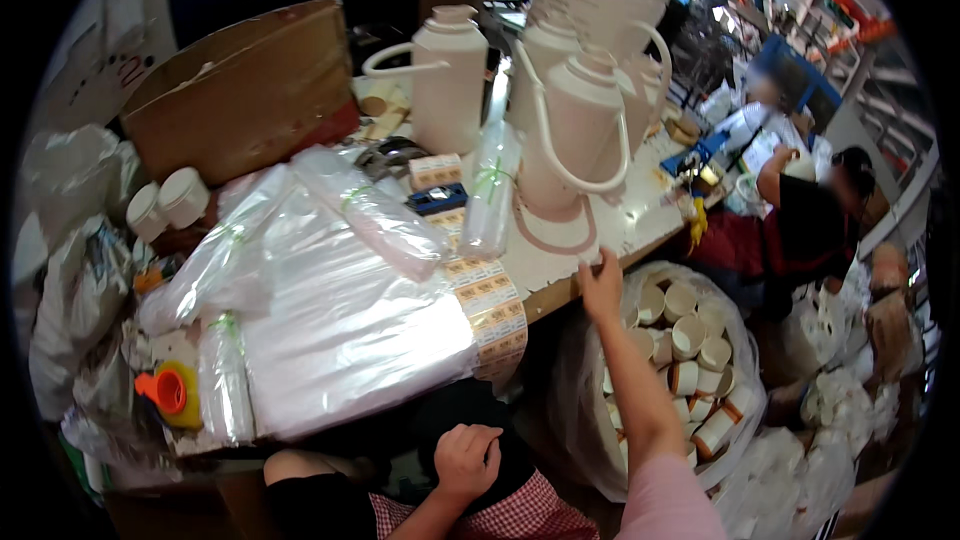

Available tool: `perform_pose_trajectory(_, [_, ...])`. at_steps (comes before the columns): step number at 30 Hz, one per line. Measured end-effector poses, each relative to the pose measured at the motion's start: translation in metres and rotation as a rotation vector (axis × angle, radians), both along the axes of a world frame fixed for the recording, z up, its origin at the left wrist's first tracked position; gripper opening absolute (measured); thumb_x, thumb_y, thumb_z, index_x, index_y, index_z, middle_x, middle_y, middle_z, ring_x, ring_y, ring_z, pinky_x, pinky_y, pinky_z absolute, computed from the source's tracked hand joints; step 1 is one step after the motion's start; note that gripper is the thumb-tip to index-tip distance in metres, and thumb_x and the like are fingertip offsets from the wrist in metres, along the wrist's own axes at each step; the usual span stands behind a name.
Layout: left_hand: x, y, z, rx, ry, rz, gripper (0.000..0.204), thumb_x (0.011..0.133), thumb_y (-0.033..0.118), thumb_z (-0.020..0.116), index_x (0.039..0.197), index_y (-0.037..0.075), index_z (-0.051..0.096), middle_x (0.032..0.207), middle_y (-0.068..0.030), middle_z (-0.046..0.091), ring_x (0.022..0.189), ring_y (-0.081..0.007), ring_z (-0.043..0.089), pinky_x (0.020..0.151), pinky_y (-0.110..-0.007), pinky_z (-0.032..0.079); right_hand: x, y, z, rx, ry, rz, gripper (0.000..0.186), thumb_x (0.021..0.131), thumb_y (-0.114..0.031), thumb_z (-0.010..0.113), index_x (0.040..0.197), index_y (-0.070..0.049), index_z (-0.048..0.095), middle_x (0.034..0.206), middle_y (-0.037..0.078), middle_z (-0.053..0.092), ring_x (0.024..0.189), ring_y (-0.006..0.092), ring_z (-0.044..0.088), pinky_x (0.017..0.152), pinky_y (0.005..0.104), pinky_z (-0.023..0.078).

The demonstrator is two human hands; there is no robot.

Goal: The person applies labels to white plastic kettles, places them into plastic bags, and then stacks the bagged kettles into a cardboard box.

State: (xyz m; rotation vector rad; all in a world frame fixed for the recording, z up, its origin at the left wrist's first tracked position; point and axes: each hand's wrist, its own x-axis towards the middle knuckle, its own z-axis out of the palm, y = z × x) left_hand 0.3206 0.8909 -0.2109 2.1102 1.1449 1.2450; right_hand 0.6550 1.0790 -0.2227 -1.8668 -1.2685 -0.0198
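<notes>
My right hand (pixel 601 285) reaches forward and rests its fingers on the front edge of the white worktable (pixel 640 225), holding nothing. Just beyond it stands a cream plastic jug (pixel 585 130) with a long curved handle. My left hand (pixel 466 458) lies loosely curled on my lap, nothing visible in it. Below the right arm sits a clear plastic bag (pixel 580 390) full of several cream round caps (pixel 690 335). A strip of yellow stickers (pixel 492 305) hangs over the table edge between the hands.
More cream jugs (pixel 448 75) stand at the back. Stacks of clear plastic bags (pixel 340 300) cover the table's left. A brown cardboard box (pixel 245 90) is behind them. An orange cap (pixel 168 390) lies at left. Another person (pixel 800 225) sits at right.
</notes>
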Motion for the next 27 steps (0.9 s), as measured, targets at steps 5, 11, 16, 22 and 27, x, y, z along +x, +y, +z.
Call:
perform_pose_trajectory(5, [-0.014, -0.048, -0.005, 0.004, -0.022, 0.035, 0.022, 0.074, 0.003, 0.069, 0.094, 0.01, 0.067, 0.105, -0.0006, 0.071, 0.084, -0.0219, 0.06, 0.073, -0.037, 0.046, -0.147, -0.113, 0.005, 0.036, 0.11, 0.502, 0.044, 0.089, -0.014, 0.067, 0.13, -0.004, 0.053, 0.12, 0.012, 0.055, 0.104, 0.0241, 0.056, 0.091, 0.0343, 0.046])
perform_pose_trajectory(11, [-0.033, -0.069, -0.014, -0.201, -0.285, -0.038, 0.02, 0.077, -0.001, 0.065, 0.095, 0.006, 0.067, 0.105, -0.0087, 0.07, 0.087, -0.0293, 0.062, 0.081, -0.039, 0.05, -0.245, -0.154, 0.027, -0.308, -0.233, 0.612, 0.078, 0.082, -0.037, 0.074, 0.144, -0.005, 0.038, 0.149, 0.027, 0.035, 0.125, 0.0466, 0.046, 0.105, 0.0477, 0.042])
perform_pose_trajectory(16, [-0.046, -0.048, -0.009, -0.363, -0.34, 0.374, 0.064, 0.08, 0.016, 0.075, 0.135, 0.002, 0.045, 0.131, -0.0217, 0.052, 0.121, -0.0368, 0.05, 0.102, -0.043, 0.041, -0.24, -0.191, 0.012, -0.342, -0.297, 0.376, 0.095, 0.079, -0.05, 0.075, 0.147, 0.0, 0.03, 0.151, 0.028, 0.031, 0.135, 0.0453, 0.036, 0.107, 0.0534, 0.037])
perform_pose_trajectory(22, [-0.015, -0.014, -0.1, -0.698, -0.448, 0.256, 0.09, 0.092, 0.048, 0.062, 0.148, -0.01, 0.023, 0.146, -0.035, 0.036, 0.137, -0.0432, 0.038, 0.115, -0.043, 0.03, -0.237, -0.212, 0.012, -0.411, -0.217, 0.47, 0.09, 0.083, -0.041, 0.07, 0.15, -0.001, 0.025, 0.15, 0.029, 0.032, 0.134, 0.0463, 0.038, 0.106, 0.0507, 0.04])
perform_pose_trajectory(27, [-0.007, -0.07, -0.082, -0.668, -0.386, 0.146, 0.084, 0.097, 0.042, 0.055, 0.15, -0.012, 0.016, 0.151, -0.0331, 0.03, 0.14, -0.0414, 0.034, 0.115, -0.042, 0.03, -0.215, -0.251, 0.02, -0.299, -0.296, 0.518, 0.092, 0.081, -0.039, 0.072, 0.152, -0.003, 0.024, 0.15, 0.033, 0.029, 0.133, 0.0509, 0.036, 0.104, 0.0544, 0.04])
